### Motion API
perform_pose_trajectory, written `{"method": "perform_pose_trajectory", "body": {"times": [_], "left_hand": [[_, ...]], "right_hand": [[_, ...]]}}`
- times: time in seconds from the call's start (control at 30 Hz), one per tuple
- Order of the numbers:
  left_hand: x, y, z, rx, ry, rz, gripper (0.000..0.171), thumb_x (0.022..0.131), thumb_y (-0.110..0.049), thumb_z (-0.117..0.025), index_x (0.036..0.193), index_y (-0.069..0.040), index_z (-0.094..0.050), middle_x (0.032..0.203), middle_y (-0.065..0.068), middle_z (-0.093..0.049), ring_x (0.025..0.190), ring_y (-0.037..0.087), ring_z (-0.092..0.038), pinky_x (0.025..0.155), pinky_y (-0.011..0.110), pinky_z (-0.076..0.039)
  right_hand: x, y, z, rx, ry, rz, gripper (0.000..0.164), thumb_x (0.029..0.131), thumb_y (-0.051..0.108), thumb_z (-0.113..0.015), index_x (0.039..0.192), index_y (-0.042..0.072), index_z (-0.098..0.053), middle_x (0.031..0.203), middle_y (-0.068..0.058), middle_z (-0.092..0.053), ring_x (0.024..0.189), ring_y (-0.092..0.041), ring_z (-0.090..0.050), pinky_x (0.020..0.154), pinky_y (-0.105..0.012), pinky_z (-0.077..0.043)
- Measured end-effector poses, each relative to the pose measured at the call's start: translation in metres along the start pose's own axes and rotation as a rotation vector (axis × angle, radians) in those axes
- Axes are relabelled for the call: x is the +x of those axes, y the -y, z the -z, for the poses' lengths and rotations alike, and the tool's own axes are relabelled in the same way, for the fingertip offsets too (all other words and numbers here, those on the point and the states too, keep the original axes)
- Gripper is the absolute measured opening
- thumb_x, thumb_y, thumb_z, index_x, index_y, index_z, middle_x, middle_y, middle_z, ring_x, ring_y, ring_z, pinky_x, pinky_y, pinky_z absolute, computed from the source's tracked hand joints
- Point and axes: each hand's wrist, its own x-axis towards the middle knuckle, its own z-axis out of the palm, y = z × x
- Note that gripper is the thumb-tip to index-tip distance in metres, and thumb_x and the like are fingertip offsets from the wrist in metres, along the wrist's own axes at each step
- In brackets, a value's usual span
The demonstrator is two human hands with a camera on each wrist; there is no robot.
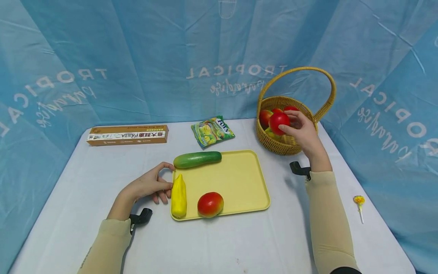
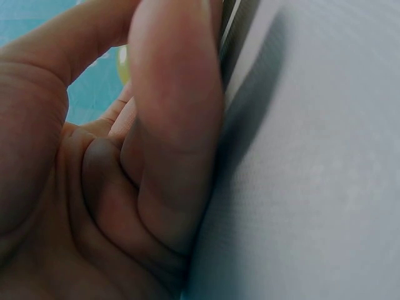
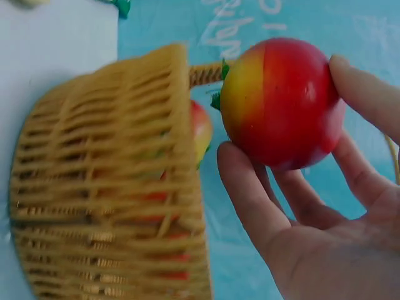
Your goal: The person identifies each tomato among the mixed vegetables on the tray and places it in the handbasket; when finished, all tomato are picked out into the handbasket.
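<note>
My right hand [image 1: 302, 131] holds a round red-and-yellow fruit [image 3: 281, 103] with green leafy tips between thumb and fingers, just over the rim of a wicker basket [image 3: 106, 175]. Inside the basket, more red fruit [image 1: 265, 117] and a yellow-green piece [image 1: 272, 134] are partly hidden. At the left edge of the yellow tray [image 1: 236, 182], my left hand [image 1: 150, 186] touches the rim with bent, spread fingers, its thumb beside a long yellow fruit [image 1: 179, 198]. A green cucumber [image 1: 197, 159] lies along the tray's far edge. A red mango-like fruit [image 1: 210, 204] rests at the near edge.
At the back left lies a brown pasta box [image 1: 127, 135]. Behind the tray sits a green and yellow snack packet [image 1: 212, 131]. A lollipop [image 1: 359, 203] lies near the table's right edge. The basket's tall handle [image 1: 301, 69] arches above it. Blue curtains surround the white table.
</note>
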Motion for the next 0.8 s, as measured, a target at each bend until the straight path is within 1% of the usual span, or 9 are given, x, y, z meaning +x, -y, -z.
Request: {"method": "perform_pose_trajectory", "body": {"times": [0.13,0.23,0.3,0.5,0.8], "left_hand": [[0.000,0.000,0.000,-0.003,0.003,-0.006,0.065,0.101,-0.023,-0.070,0.152,-0.017,-0.030,0.078,0.010,-0.076,0.060,0.023,-0.074,0.051,0.029,-0.058],[-0.001,0.000,0.000,-0.006,0.004,-0.007,0.065,0.101,-0.023,-0.070,0.152,-0.017,-0.030,0.078,0.010,-0.076,0.059,0.023,-0.074,0.051,0.029,-0.058],[-0.001,0.000,0.000,-0.009,0.005,-0.004,0.065,0.101,-0.024,-0.070,0.152,-0.017,-0.030,0.079,0.010,-0.076,0.060,0.023,-0.074,0.051,0.029,-0.058],[-0.001,0.000,0.000,-0.006,0.007,0.002,0.065,0.101,-0.025,-0.070,0.152,-0.018,-0.030,0.079,0.010,-0.077,0.060,0.023,-0.075,0.052,0.029,-0.058],[0.000,-0.001,0.000,-0.006,0.010,0.012,0.066,0.101,-0.026,-0.071,0.152,-0.019,-0.029,0.079,0.010,-0.076,0.060,0.023,-0.075,0.052,0.030,-0.059]], "right_hand": [[0.005,-0.011,0.005,0.005,-0.037,-0.020,0.074,0.095,0.042,-0.078,0.158,0.026,-0.044,0.160,-0.008,-0.047,0.145,-0.029,-0.049,0.109,-0.036,-0.056],[0.007,-0.017,0.007,-0.013,-0.059,-0.038,0.075,0.096,0.042,-0.077,0.159,0.022,-0.042,0.162,-0.010,-0.045,0.147,-0.031,-0.047,0.116,-0.048,-0.052],[0.008,-0.018,0.007,-0.025,-0.073,-0.053,0.075,0.097,0.041,-0.076,0.160,0.020,-0.040,0.164,-0.012,-0.043,0.149,-0.033,-0.045,0.118,-0.053,-0.049],[0.010,-0.021,0.009,-0.074,-0.109,-0.079,0.072,0.099,0.035,-0.076,0.159,0.017,-0.042,0.165,-0.015,-0.042,0.150,-0.038,-0.043,0.120,-0.055,-0.047],[0.008,-0.021,0.012,-0.159,-0.119,-0.095,0.072,0.099,0.031,-0.076,0.160,0.017,-0.042,0.167,-0.017,-0.040,0.151,-0.042,-0.042,0.118,-0.059,-0.047]]}}
